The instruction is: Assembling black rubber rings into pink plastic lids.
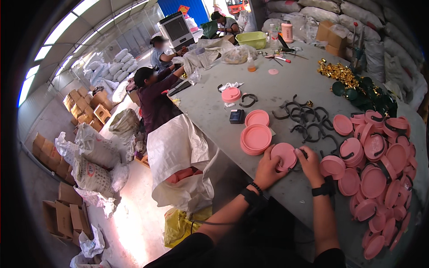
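My left hand point(267, 172) is closed around a round pink lid point(284, 154) and holds it over the near edge of the table. At the lid's right side, my right hand point(311, 166) pinches a small black piece point(304, 153), mostly hidden by the fingers. Beyond my left hand lies a stack of pink lids point(256, 137), with another pink lid point(257, 118) behind it. Several black C-shaped handles point(308, 117) are scattered past my hands. To the right spreads a big heap of pink lids point(373, 178), some with black handles fitted.
The grey table point(286, 85) bears a small dark box point(237, 116), gold metal parts point(337, 73), dark green lids point(366, 91) and a green basin point(251, 40). An open white sack point(176, 152) stands by its left edge. A co-worker point(154, 96) works at the left side.
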### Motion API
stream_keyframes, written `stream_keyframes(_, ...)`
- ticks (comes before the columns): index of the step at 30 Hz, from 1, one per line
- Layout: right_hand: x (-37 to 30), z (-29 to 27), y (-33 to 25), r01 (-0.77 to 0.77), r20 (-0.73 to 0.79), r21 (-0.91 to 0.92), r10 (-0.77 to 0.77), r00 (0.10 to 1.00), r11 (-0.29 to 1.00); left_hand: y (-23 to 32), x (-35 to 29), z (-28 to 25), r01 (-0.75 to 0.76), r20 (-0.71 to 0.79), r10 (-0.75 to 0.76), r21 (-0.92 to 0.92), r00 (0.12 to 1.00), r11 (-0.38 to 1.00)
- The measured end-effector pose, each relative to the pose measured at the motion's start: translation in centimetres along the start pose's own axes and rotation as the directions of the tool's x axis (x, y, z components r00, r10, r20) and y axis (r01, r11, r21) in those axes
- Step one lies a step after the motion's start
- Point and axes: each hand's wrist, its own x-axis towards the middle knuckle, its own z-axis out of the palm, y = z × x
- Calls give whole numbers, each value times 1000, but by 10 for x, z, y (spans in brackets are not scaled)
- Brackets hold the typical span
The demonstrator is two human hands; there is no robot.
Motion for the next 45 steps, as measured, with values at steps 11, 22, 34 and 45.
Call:
stream_keyframes(11, -5, -2, 6, -16, 7, -7, 16, 1000, 1000, 3, -2, 5, -19, 2, 19, -8, 1000, 1000)
stream_keyframes(22, 8, -6, 7, -233, 167, 253, 195, 966, 939, -5, 4, 8, -7, -85, 9, 19, 996, 1000)
stream_keyframes(34, 3, 1, -5, 150, -407, 532, 97, 908, 834, 3, -3, 9, 43, 23, -46, 142, 999, 989)
stream_keyframes(45, 5, -4, 4, 162, 44, 112, -168, 985, 980, -9, -7, -35, -239, 334, 174, 162, 926, 958)
